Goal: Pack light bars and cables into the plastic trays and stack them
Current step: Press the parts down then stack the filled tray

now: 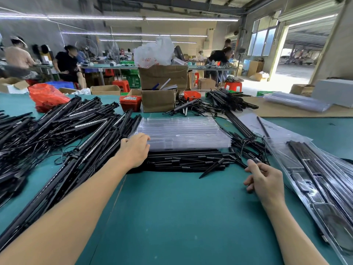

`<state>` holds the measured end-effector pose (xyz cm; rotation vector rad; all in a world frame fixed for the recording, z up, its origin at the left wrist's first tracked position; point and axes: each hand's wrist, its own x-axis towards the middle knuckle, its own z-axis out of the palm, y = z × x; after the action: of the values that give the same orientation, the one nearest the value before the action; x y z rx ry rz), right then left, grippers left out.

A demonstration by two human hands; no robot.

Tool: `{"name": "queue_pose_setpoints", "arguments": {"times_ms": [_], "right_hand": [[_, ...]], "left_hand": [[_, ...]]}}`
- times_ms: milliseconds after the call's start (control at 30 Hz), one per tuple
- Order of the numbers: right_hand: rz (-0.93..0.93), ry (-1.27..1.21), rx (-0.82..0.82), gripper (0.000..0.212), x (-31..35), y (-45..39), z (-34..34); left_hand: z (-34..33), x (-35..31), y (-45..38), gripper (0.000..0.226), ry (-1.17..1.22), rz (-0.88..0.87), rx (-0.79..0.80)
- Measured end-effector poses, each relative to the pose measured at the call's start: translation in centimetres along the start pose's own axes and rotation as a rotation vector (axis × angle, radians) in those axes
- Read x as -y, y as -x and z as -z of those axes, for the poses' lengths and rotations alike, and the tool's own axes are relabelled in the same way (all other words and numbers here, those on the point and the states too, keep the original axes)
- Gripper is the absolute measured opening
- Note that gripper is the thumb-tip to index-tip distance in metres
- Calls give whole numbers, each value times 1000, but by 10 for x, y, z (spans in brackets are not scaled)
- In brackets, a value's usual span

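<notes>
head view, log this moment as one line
left hand: on near-left corner of clear tray stack | right hand: fingers curled at light bars, hold unclear | packed trays: right
</notes>
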<state>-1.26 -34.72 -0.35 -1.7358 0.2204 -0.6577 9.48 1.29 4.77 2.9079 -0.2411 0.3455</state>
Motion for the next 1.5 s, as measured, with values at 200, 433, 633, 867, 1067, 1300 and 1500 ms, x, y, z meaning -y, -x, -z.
{"name": "queue_pose_setpoints", "arguments": {"times_ms": [200, 433, 633, 867, 1067, 1300, 1500], "right_hand": [[7, 5, 5, 37, -2, -1, 0], [16, 26, 10, 38, -2, -1, 0], [14, 22, 8, 38, -3, -1, 0], [-5, 18, 8, 39, -1, -1, 0], [-31, 79, 6, 35, -2, -2, -1], [-32, 95, 7, 34, -1, -3, -1], [-30, 99, 11, 35, -3, -3, -1]], "left_hand": [[5, -5, -5, 42, -175, -84, 131], [5, -14, -2, 72, -268, -28, 405], [5, -15, -6, 69, -266, -42, 245], [15, -14, -5, 55, -187, -272, -55], [19, -22, -9, 35, -124, -219, 41], [-2, -20, -15, 59, -54, -51, 183], [1, -20, -22, 44, -98, -7, 194]]}}
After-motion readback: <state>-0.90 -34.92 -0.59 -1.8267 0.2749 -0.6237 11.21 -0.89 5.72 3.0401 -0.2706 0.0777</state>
